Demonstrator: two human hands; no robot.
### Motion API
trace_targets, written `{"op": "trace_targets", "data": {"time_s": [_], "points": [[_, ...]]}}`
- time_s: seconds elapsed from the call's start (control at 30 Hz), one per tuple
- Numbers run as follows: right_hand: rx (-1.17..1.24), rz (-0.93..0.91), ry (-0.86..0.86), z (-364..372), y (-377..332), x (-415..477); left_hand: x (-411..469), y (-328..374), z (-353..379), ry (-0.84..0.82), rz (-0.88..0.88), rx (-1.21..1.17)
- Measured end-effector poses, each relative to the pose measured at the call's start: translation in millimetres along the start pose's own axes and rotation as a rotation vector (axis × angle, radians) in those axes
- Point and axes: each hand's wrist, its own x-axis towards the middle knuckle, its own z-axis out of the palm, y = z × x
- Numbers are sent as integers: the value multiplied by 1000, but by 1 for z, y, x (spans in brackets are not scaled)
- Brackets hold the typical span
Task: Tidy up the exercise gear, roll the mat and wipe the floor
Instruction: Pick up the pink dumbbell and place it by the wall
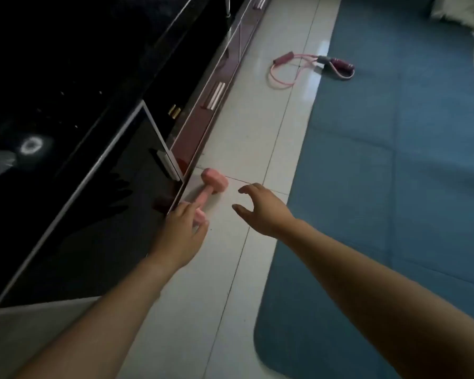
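A small pink dumbbell (210, 190) lies on the white tile floor (246, 138) against the base of a dark cabinet. My left hand (179, 233) rests over its near end, fingers touching the handle but not closed around it. My right hand (260, 207) hovers just right of the dumbbell, fingers spread and curled, holding nothing. A blue exercise mat (389, 170) lies flat along the right side. A pink resistance band (309, 67) with dark handles lies farther ahead, half on the floor and half on the mat's edge.
A black glossy cabinet (74, 165) with a pinkish lower trim runs along the left. Something white and fluffy (454, 12) sits at the far right top corner on the mat.
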Motion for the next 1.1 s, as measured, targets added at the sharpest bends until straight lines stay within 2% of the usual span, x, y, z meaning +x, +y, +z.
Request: {"op": "trace_targets", "data": {"time_s": [0.1, 0.2, 0.33, 0.57, 0.83, 1.03, 1.1], "points": [[-60, 20, 37, 44, 26, 36, 28, -33, 39, 52, 82, 14], [-133, 12, 52, 77, 45, 68, 54, -61, 73, 101, 68, 85], [-99, -127, 137, 94, 52, 101, 71, -82, 96, 192, 22, 139], [3, -250, 89, 108, 45, 131, 66, -90, 107, 137, -2, 251], [85, -240, 247, 142, 60, 95, 45, -100, 122, 243, 101, 191], [135, -211, 228, 157, 90, 41, 15, -102, 133, 341, 147, 92], [103, -251, 208, 150, 100, 41, 14, -101, 138, 350, 98, 60]]}}
